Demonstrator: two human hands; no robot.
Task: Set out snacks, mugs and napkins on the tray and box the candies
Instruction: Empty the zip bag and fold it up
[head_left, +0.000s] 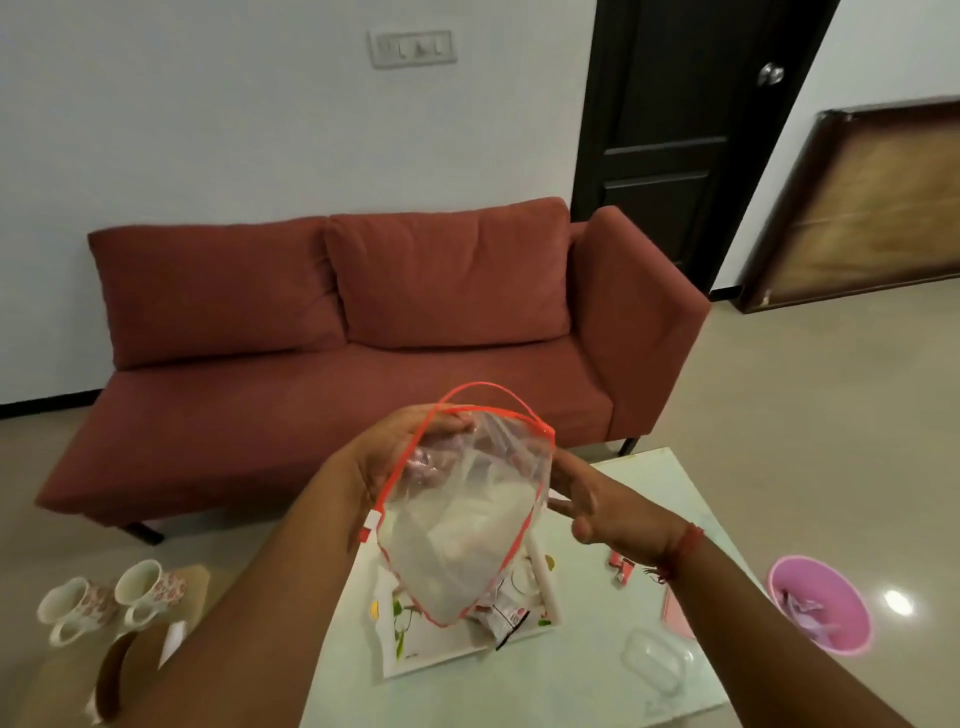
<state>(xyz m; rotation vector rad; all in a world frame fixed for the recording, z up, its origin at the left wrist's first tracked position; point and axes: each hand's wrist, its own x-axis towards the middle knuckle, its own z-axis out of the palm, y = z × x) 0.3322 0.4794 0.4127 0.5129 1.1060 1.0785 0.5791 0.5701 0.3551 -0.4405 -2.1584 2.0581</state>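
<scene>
My left hand (400, 452) grips the open mouth of a clear zip bag (462, 530) with a red-orange rim, held up over the white floral tray (415, 654). My right hand (597, 514) touches the bag's right side with its fingers spread. A pale bundle shows through the bag, and what it is I cannot tell. A small snack packet (506, 621) lies on the tray under the bag. Two floral mugs (111, 597) lie on their sides on a low wooden stool at the left. A clear plastic box (657, 660) rests on the table at the right.
The pale table (571, 691) stands in front of a red sofa (363, 332). A pink bin (821, 603) with scraps sits on the floor at the right. Small pink wrappers (621, 566) and a pink flat item (678, 616) lie on the table near my right wrist.
</scene>
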